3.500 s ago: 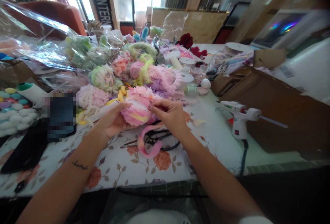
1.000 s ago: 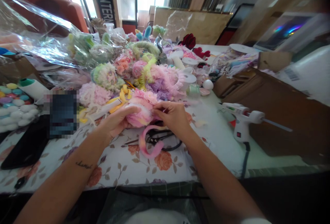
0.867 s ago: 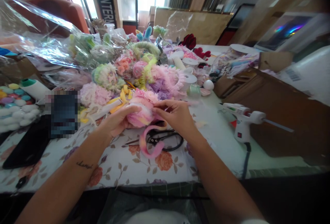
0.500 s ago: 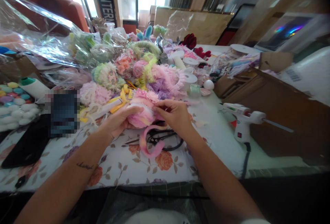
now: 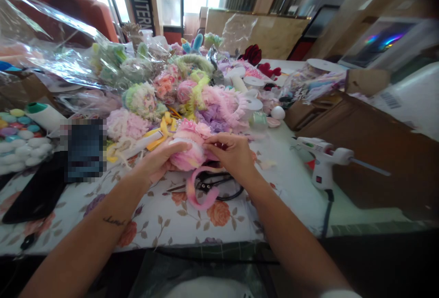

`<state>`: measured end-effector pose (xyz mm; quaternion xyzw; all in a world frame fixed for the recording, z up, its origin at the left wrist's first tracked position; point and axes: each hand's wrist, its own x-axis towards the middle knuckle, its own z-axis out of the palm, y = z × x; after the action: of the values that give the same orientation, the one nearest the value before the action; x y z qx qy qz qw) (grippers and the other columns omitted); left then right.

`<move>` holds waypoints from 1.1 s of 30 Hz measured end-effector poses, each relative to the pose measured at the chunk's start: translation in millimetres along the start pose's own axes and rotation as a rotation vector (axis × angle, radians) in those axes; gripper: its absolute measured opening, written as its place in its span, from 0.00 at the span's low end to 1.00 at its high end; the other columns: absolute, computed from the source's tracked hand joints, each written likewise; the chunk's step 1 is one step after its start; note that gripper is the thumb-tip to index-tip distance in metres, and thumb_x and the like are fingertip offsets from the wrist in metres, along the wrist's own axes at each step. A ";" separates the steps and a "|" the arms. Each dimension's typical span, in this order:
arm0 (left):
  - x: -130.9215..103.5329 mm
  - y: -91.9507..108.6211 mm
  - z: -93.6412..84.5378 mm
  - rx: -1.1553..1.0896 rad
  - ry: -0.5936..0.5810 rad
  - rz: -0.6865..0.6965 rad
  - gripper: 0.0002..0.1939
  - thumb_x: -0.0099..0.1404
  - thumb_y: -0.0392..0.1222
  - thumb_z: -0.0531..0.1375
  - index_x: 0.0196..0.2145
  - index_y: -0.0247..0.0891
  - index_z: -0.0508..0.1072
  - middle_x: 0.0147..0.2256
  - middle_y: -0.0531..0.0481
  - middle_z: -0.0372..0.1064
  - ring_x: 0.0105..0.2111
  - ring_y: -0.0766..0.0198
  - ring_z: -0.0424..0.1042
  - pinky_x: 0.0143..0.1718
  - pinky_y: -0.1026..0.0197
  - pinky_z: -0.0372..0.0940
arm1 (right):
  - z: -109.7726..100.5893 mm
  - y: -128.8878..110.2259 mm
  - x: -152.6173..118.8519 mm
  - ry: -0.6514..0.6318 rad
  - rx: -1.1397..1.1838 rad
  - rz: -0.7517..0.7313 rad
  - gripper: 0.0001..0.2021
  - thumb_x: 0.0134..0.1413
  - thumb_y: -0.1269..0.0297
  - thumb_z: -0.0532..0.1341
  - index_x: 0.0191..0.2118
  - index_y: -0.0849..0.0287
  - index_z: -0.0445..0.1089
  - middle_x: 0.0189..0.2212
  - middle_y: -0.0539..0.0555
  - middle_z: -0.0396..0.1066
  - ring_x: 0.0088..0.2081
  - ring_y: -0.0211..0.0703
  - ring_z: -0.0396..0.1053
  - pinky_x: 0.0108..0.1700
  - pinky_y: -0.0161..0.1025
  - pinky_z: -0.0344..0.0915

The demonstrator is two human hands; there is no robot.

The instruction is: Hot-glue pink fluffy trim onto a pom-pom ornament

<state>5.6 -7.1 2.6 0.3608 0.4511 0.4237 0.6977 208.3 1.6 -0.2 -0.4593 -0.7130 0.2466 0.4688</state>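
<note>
A round pink ball [image 5: 188, 155], wrapped in fuzzy strip and topped with pink ruffles, is in my left hand [image 5: 161, 158], whose thumb lies across its front. My right hand [image 5: 229, 154] pinches the pink strip at the ball's right side, thumb against fingers. From there the loose end of the pink and yellow strip [image 5: 192, 190] hangs down and curls on the floral cloth. Black-handled scissors [image 5: 206, 184] lie under and behind this curl, partly hidden by it.
A white glue gun [image 5: 322, 161] stands at the right beside a cardboard box [image 5: 377, 161]. Yarn, ribbons and lace [image 5: 219, 101] are heaped behind my hands. Dark phone-like slab [image 5: 37, 188], pixelated object [image 5: 85, 149] and white cone [image 5: 46, 117] are at the left.
</note>
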 end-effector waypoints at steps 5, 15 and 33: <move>-0.2 0.7 0.3 -0.009 0.000 -0.009 0.15 0.51 0.42 0.73 0.36 0.36 0.79 0.30 0.49 0.78 0.27 0.63 0.77 0.28 0.63 0.76 | 2.1 -2.6 -1.0 0.005 -0.059 -0.020 0.03 0.52 0.68 0.67 0.30 0.56 0.80 0.29 0.50 0.80 0.26 0.37 0.67 0.30 0.35 0.62; -1.1 4.5 1.9 -0.020 0.017 -0.002 0.14 0.54 0.41 0.71 0.38 0.35 0.78 0.31 0.48 0.78 0.29 0.61 0.77 0.29 0.60 0.76 | -0.6 -8.9 -0.1 0.071 0.019 0.007 0.09 0.56 0.60 0.64 0.33 0.59 0.80 0.24 0.51 0.77 0.24 0.37 0.67 0.27 0.34 0.63; -2.0 0.4 2.1 0.084 -0.005 0.054 0.21 0.53 0.46 0.73 0.43 0.38 0.76 0.36 0.49 0.79 0.33 0.60 0.78 0.32 0.61 0.75 | -2.3 -4.2 1.2 -0.059 0.077 0.061 0.05 0.52 0.64 0.66 0.31 0.58 0.80 0.29 0.52 0.81 0.29 0.42 0.73 0.33 0.37 0.67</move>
<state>7.0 -9.0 4.4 0.4030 0.4566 0.4223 0.6714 208.4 0.6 4.6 -0.4547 -0.7023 0.3016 0.4572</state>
